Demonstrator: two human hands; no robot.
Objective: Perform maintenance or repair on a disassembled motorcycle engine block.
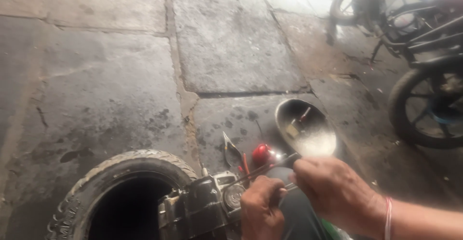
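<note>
Left hand and right hand both grip thin rod (beside tyre).

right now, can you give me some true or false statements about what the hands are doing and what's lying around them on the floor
1. Both hands grip a thin dark rod. True: the left hand and the right hand close on it.
2. A tyre lies flat on the stone floor. True.
3. The metal bowl is turned upside down. False: it faces up, with small parts inside.
4. The red round part sits inside the bowl. False: it is on the floor beside it.
5. Motorcycle wheels stand at the right. True.
</note>
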